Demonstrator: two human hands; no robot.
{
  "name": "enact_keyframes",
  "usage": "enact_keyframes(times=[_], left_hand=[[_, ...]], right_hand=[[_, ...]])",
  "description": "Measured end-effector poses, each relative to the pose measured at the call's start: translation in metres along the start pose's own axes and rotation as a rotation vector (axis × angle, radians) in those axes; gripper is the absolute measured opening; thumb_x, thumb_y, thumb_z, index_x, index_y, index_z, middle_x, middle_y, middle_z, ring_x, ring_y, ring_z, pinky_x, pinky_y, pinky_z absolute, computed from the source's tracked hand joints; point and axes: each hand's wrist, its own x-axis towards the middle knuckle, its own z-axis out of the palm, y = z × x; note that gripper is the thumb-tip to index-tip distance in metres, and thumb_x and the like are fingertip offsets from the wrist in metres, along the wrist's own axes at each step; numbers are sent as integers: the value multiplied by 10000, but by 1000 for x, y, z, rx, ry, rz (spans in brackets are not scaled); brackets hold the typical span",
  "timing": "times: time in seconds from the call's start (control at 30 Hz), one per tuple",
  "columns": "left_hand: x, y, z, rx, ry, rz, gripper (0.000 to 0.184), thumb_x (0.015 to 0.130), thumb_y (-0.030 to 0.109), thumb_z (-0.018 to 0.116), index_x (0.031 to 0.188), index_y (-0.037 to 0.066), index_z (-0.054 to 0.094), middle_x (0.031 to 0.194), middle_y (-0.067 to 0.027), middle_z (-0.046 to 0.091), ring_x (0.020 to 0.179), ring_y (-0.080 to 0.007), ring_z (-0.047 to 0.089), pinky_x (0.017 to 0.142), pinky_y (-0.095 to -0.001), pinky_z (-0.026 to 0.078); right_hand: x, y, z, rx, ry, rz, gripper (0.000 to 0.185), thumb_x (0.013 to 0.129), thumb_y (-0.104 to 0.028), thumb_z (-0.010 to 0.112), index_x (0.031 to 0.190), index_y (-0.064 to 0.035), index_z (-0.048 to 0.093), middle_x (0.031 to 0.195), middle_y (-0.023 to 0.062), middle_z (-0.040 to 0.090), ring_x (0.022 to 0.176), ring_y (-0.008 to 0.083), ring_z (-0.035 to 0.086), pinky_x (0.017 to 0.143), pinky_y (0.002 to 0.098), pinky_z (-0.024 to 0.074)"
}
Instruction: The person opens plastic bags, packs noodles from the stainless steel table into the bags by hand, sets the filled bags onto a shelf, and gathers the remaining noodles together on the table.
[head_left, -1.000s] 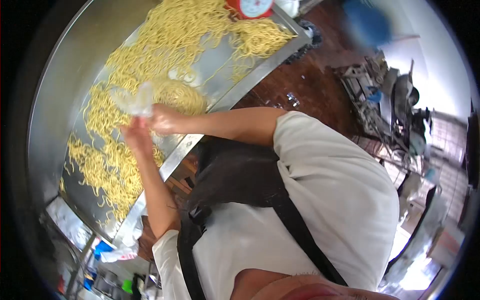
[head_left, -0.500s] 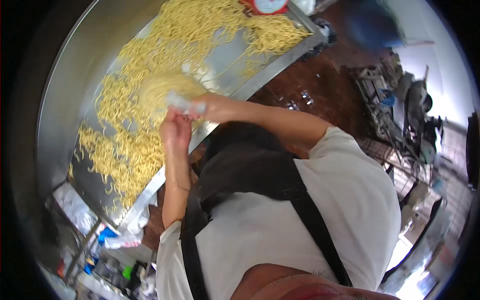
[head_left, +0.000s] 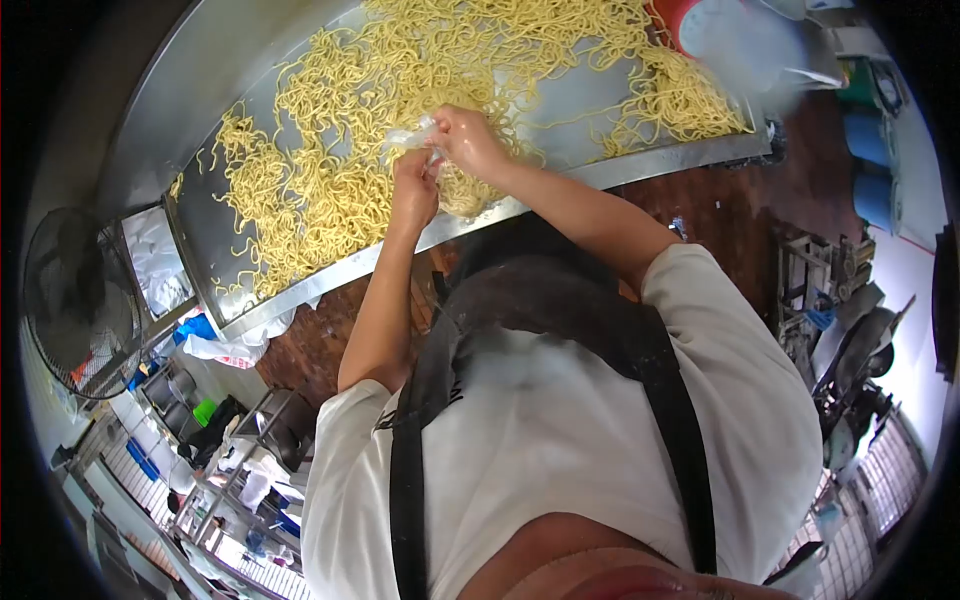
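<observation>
Both my hands meet over the near side of a metal tray [head_left: 590, 135] spread with loose yellow noodles [head_left: 340, 190]. My left hand [head_left: 415, 180] is closed on the gathered neck of a clear plastic bag [head_left: 408, 136]. Close beside it, slightly higher and to the right, my right hand [head_left: 470, 140] pinches the same bag's top. Below the hands, between my forearms, the bag's rounded body with pale noodles inside shows near the tray's front rim. Part of the bag is hidden behind my fingers and right wrist.
A red scale [head_left: 690, 25] stands at the tray's far right, partly blurred. A fan [head_left: 80, 300] and white plastic bags [head_left: 155, 262] are at the left. Blue containers [head_left: 872, 170] and a cluttered rack [head_left: 815, 290] stand to the right, over a brown floor [head_left: 720, 205].
The noodle bag was a spinning blur above the tray; now it hangs still, lower, near the rim. Both hands stay together at its neck. The view has turned, shifting the scene rightward.
</observation>
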Motion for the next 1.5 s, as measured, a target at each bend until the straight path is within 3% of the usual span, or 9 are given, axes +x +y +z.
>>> enact_keyframes(times=[0.13, 0.23, 0.33, 0.43, 0.73, 0.93, 1.27, 1.4, 1.5], left_hand=[[-4, -20, 12, -9, 109, 93, 195, 844, -18, 578, 1033, -11, 625, 1040, -221, 585, 960, -384, 535, 858, -440, 444], [-5, -11, 13, 12, 105, -27, 204, 833, -37, 568, 1027, -15, 629, 1020, -224, 577, 962, -384, 540, 857, -431, 450], [-4, -14, 16, -5, 110, -55, 216, 869, -18, 562, 1082, -13, 597, 1036, -182, 570, 951, -306, 571, 832, -380, 473], [-5, -26, 27, -66, 135, -47, 196, 905, 7, 558, 1099, -10, 580, 1018, -145, 560, 888, -236, 580, 770, -327, 484], [-8, -20, 26, -50, 167, -167, 158, 921, 46, 575, 1070, -5, 590, 963, -104, 573, 790, -192, 569, 711, -314, 480], [-5, 0, 26, -76, 212, -161, 160, 920, 73, 593, 1061, -2, 603, 986, -111, 603, 814, -192, 596, 729, -310, 487], [4, 15, 23, -165, 307, -290, 252, 899, 23, 591, 1144, 2, 534, 923, -96, 588, 845, -198, 595, 766, -317, 488], [7, 13, 30, -139, 353, -238, 448, 826, -97, 532, 1252, -4, 430, 999, -140, 552, 895, -237, 593, 793, -349, 490], [18, 19, 24, -134, 276, -176, 428, 829, -97, 526, 1242, -2, 464, 1017, -140, 593, 893, -225, 605, 792, -332, 493]], right_hand=[[-2, 13, 3, 75, -80, -69, 134, 835, -57, 623, 948, -5, 672, 821, 150, 669, 724, 283, 657, 673, 373, 523], [10, 29, -4, -195, -190, -526, 108, 845, -62, 633, 928, -3, 666, 816, 135, 666, 680, 250, 659, 631, 360, 528], [14, 28, -9, -253, -208, -412, 93, 849, -95, 645, 882, -8, 657, 799, 121, 666, 679, 251, 658, 630, 352, 524], [36, 22, -9, 107, -339, 270, 106, 853, -95, 627, 925, -34, 676, 799, 115, 672, 726, 289, 657, 683, 375, 521], [6, 34, 0, -235, -132, -483, 127, 832, -202, 659, 829, -81, 698, 786, 145, 669, 743, 329, 638, 689, 441, 486], [28, 26, -6, -43, -259, 16, 121, 830, -138, 653, 859, -31, 702, 765, 148, 671, 744, 332, 637, 697, 451, 495], [9, 25, -12, -171, -310, -501, 154, 731, -67, 615, 876, -52, 662, 850, 130, 612, 874, 352, 600, 758, 440, 475], [14, 2, -16, -183, -431, -41, 231, 778, -89, 630, 1003, -46, 605, 911, 141, 634, 898, 365, 605, 762, 424, 474], [33, 11, -27, -174, -672, -33, 275, 772, -56, 639, 1045, -51, 607, 967, 175, 659, 949, 362, 624, 783, 422, 484]])
